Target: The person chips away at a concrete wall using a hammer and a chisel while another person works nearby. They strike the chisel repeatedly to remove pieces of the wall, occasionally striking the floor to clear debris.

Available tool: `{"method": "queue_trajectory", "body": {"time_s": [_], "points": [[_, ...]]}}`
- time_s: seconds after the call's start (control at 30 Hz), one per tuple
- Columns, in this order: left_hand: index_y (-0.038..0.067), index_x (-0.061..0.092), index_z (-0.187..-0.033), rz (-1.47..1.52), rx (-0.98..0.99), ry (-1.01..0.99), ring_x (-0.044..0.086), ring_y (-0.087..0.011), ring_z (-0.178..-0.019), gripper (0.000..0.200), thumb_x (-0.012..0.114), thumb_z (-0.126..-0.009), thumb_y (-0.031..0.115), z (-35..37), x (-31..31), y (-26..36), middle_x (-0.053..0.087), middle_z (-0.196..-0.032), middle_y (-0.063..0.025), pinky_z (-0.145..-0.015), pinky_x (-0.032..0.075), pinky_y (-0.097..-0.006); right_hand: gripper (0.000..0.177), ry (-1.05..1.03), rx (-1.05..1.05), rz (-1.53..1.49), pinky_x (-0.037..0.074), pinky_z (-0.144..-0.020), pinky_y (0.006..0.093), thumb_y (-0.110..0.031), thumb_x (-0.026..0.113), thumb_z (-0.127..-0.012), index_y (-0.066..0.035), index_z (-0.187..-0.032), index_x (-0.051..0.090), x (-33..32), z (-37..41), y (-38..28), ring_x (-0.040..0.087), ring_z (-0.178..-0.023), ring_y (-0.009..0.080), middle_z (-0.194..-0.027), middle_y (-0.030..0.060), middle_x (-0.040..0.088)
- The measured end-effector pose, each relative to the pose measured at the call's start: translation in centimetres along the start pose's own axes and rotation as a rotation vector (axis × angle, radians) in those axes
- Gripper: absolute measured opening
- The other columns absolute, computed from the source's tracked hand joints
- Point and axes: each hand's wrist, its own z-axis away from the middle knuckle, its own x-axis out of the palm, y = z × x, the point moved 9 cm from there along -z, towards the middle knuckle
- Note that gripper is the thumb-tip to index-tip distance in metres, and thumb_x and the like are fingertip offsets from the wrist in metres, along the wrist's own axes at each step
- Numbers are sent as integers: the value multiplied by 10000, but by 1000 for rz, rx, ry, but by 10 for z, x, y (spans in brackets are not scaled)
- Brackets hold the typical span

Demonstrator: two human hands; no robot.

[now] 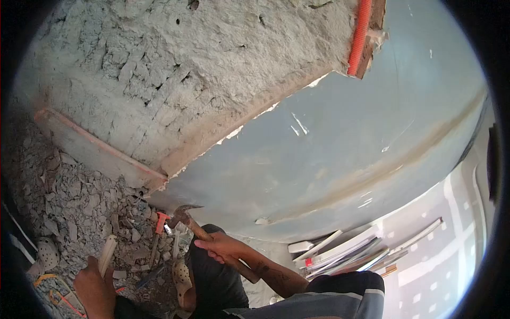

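Observation:
My right hand [220, 248] is closed around the wooden handle of a claw hammer [184, 215]. Its rusty head points up and to the left, beside the foot of the painted wall. At the lower left, my left hand [94, 287] grips a short, pale, bar-like piece [108, 254] with a rounded end, held upright over the rubble; what kind of piece it is I cannot tell. Between the two hands, an orange-headed tool [161, 220] lies on the debris, close to the hammer head.
Broken rubble [74, 204] covers the floor at left, below a rough, stripped wall [175, 69]. A grey-blue painted wall [319, 154] runs to the right. An orange corrugated conduit [360, 37] hangs at the top. Long strips [350, 255] lie at the lower right.

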Motion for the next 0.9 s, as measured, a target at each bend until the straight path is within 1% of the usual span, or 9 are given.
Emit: {"method": "queue_trajectory", "body": {"time_s": [0.07, 0.13, 0.37, 0.53, 0.67, 0.8, 0.83, 0.87, 0.9], "points": [[-4, 565, -931, 13, -65, -26, 621, -432, -732, 309, 769, -722, 96, 0, 2, -6, 617, -728, -236, -641, 461, -499, 536, -4, 21, 2, 390, -358, 284, -572, 668, -833, -87, -713, 473, 1, -3, 0, 481, -405, 116, -554, 7, 474], [-6, 565, -933, -1, 26, 3, 615, -433, -728, 309, 770, -722, 90, 2, -6, 1, 611, -716, -236, -648, 456, -496, 536, -11, 40, 5, 390, -358, 286, -571, 669, -833, -87, -712, 473, 3, -5, -2, 481, -404, 116, -556, 8, 476], [-8, 571, -979, 45, 51, 47, 611, -436, -726, 355, 781, -725, 123, 6, -12, 0, 608, -718, -235, -649, 455, -493, 509, 1, 49, 44, 384, -362, 265, -540, 636, -873, -91, -703, 467, 5, -7, -8, 459, -403, 105, -558, 6, 455], [-12, 568, -993, 73, -21, -86, 615, -432, -740, 359, 769, -742, 147, 7, -3, -4, 612, -739, -240, -669, 455, -503, 508, -18, 17, 2, 371, -358, 265, -560, 606, -884, -104, -726, 446, 6, -4, -8, 438, -397, 101, -564, 6, 457], [-29, 575, -1009, -42, 31, 2, 645, -409, -740, 387, 782, -738, 153, 16, -19, 8, 641, -734, -219, -651, 479, -470, 502, 38, 72, 24, 370, -370, 260, -582, 575, -892, -117, -747, 454, 1, 4, -3, 438, -418, 99, -581, -1, 459], [-18, 626, -995, 11, 101, 70, 637, -385, -722, 398, 731, -796, 311, 19, -6, -3, 656, -764, -185, -673, 480, -467, 496, -3, -32, 11, 402, -426, 247, -596, 552, -899, -100, -918, 569, 3, 19, -2, 479, -501, 96, -645, -26, 487], [-16, 649, -963, 77, 133, 118, 641, -361, -753, 438, 674, -829, 400, 24, -2, -3, 661, -792, -181, -672, 482, -470, 481, 72, -7, 56, 414, -450, 258, -584, 555, -904, -105, -943, 567, -5, 25, -1, 481, -524, 95, -643, -36, 478], [6, 674, -898, 35, 80, -7, 638, -360, -761, 421, 656, -835, 422, 16, 15, -3, 662, -806, -182, -669, 483, -472, 469, -96, -57, -33, 418, -478, 269, -576, 521, -925, -111, -954, 577, -6, 13, 16, 483, -550, 102, -656, -23, 498], [30, 690, -847, 60, 74, 54, 639, -365, -748, 397, 652, -828, 424, 14, 23, -5, 663, -793, -176, -672, 489, -462, 450, -46, -32, 95, 442, -523, 301, -547, 480, -949, -107, -994, 561, -15, 4, 21, 523, -588, 138, -690, 4, 534]]}}
